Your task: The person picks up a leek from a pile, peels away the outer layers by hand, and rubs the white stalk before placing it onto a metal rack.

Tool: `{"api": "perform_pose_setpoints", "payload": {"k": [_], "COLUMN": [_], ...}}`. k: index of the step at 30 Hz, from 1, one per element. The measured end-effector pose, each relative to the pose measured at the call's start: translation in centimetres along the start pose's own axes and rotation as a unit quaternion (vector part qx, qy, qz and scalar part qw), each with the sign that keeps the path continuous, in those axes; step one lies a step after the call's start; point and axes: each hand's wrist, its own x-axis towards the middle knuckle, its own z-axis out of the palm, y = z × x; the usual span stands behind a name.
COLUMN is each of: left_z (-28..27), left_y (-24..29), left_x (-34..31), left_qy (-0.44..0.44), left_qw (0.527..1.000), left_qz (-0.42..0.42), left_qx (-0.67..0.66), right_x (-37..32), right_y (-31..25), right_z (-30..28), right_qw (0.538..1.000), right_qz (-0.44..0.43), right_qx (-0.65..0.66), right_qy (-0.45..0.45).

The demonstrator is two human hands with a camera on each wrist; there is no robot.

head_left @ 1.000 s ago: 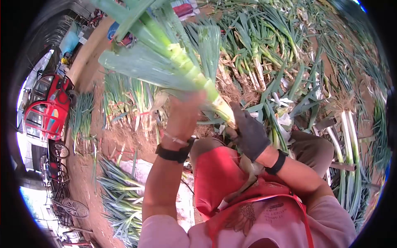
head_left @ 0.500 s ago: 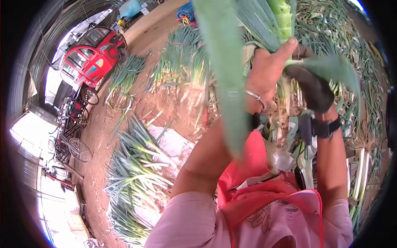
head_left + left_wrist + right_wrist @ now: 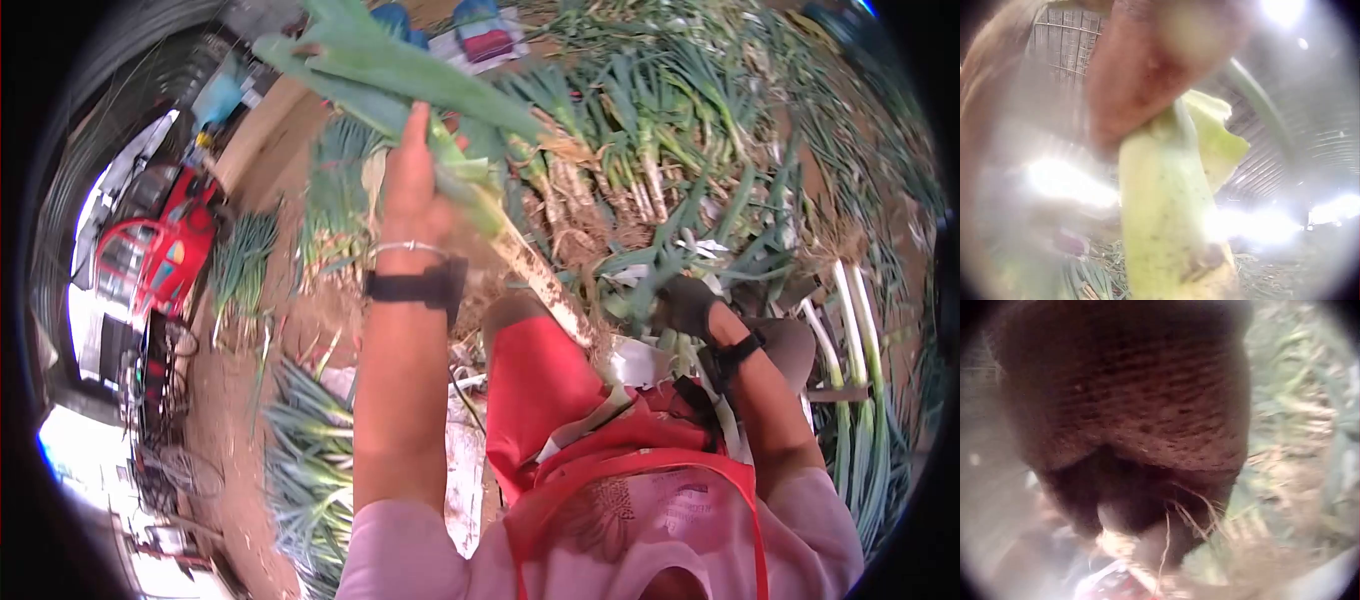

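Note:
A long leek with broad green leaves slants across the middle of the head view, its soil-stained white shank running down to roots near the right knee. My bare left hand grips it where the leaves spread. In the left wrist view a finger lies against the pale green stalk, beside a torn leaf edge. My right hand, in a dark glove, is apart from the shank, over loose leaves. Thin roots show by its glove in the right wrist view; I cannot tell whether it holds anything.
Rows of leeks with roots lie ahead on the soil. Another pile lies at the left, and long white-stemmed leeks lie at the right. A red vehicle and bicycles stand at far left.
Both hands were together on the leek half a second ago, with a leaf pulled out to the right. Now the right hand is away from the shank, and the left has tilted the leek leftward.

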Motion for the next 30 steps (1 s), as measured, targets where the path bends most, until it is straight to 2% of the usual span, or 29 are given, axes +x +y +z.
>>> {"api": "perform_pose_setpoints", "payload": {"k": [1,2,4,6,7,9,10,11,12,13,15,16,17,19,20,22,23,24,26,28,29,30], "left_z": [0.8,1.9,4.1,5.4,5.7,5.4,5.1,5.0,4.6,4.2,3.0,2.7,2.7,2.4,2.5,2.7,2.3,3.1,3.2,2.2,2.7,3.0], "left_y": [-0.4,-0.8,-1.5,-2.0,-2.0,-2.6,-2.8,-2.3,-2.1,-1.9,-3.0,-3.5,-3.6,-3.7,-3.7,-4.0,-5.0,-5.3,-6.2,-7.0,-7.0,-6.7], "left_x": [-0.4,-0.9,-1.9,-2.7,-2.9,-3.0,-3.1,-3.9,-4.7,-5.4,-5.1,-4.8,-4.4,-4.4,-4.5,-5.3,-5.5,-6.3,-7.1,-7.2,-7.5,-7.9], "left_qy": [0.028,0.016,0.011,-0.025,-0.050,-0.073,-0.093,-0.149,-0.150,-0.188,-0.247,-0.246,-0.248,-0.232,-0.231,-0.143,-0.157,-0.169,-0.108,-0.096,-0.098,-0.114], "left_qw": [0.999,0.999,0.994,0.992,0.989,0.993,0.994,0.987,0.986,0.979,0.966,0.966,0.966,0.970,0.971,0.988,0.982,0.985,0.992,0.994,0.994,0.993], "left_qz": [-0.024,-0.031,-0.088,-0.105,-0.111,-0.082,-0.055,-0.044,-0.045,-0.043,-0.036,-0.036,-0.017,0.038,0.040,-0.055,0.023,-0.007,-0.058,-0.040,-0.043,-0.012], "left_qx": [-0.021,-0.021,-0.057,-0.071,-0.082,-0.052,-0.023,-0.050,-0.051,-0.070,-0.074,-0.076,-0.070,-0.055,-0.056,-0.002,0.103,0.021,-0.010,-0.013,-0.013,0.021], "right_x": [0.9,3.0,5.9,9.0,9.5,10.0,10.2,10.2,9.9,10.3,10.2,10.1,9.0,8.1,7.7,5.7,5.1,4.2,3.5,3.7,4.0,4.6], "right_y": [-2.5,-4.8,-10.4,-13.5,-13.7,-13.9,-13.8,-13.5,-13.2,-12.3,-12.9,-13.4,-15.2,-15.0,-14.8,-14.5,-14.0,-13.4,-13.6,-13.2,-13.6,-13.9], "right_z": [-1.0,-2.2,-3.6,-3.7,-4.3,-5.3,-5.5,-5.6,-5.6,-5.5,-6.4,-6.9,-7.2,-5.9,-5.4,-4.1,-3.5,-3.6,-2.9,-2.7,-2.4,-2.1], "right_qw": [0.999,0.981,0.962,0.929,0.929,0.941,0.942,0.923,0.899,0.868,0.884,0.899,0.913,0.921,0.928,0.926,0.933,0.939,0.883,0.915,0.880,0.878], "right_qz": [0.027,0.083,-0.030,-0.110,-0.110,-0.037,-0.037,-0.046,-0.053,-0.060,-0.080,-0.103,-0.099,-0.085,-0.074,-0.048,-0.048,-0.047,-0.030,-0.029,-0.051,-0.048], "right_qx": [0.024,0.177,0.232,0.267,0.265,0.288,0.287,0.346,0.404,0.469,0.440,0.409,0.383,0.368,0.352,0.367,0.344,0.315,0.456,0.390,0.460,0.464], "right_qy": [0.017,0.013,0.139,0.231,0.235,0.171,0.168,0.165,0.162,0.150,0.135,0.116,0.100,0.096,0.096,0.070,0.093,0.127,0.103,0.096,0.105,0.103]}}
